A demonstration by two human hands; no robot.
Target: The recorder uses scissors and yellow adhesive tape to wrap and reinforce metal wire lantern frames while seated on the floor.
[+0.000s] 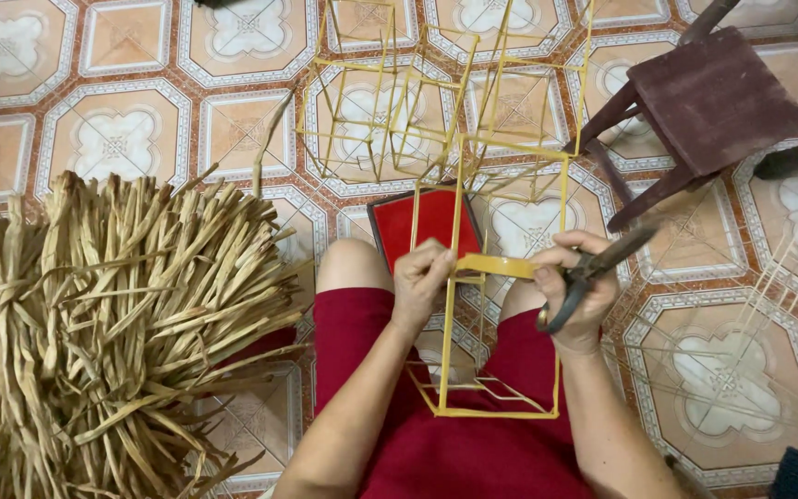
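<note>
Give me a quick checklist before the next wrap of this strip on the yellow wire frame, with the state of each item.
1. Left hand pinches the yellow strip against the frame's upright: ok.
2. Right hand holds the strip's other end, stretched flat: ok.
3. Scissors in the right hand's grip, blades shut: ok; tips point away from the fingers.
4. Wire frame steady on the lap: cannot tell.
5. Bundle of dried straw strips beside the left knee: ok.
6. Spare wire frames on the floor ahead: ok.
</note>
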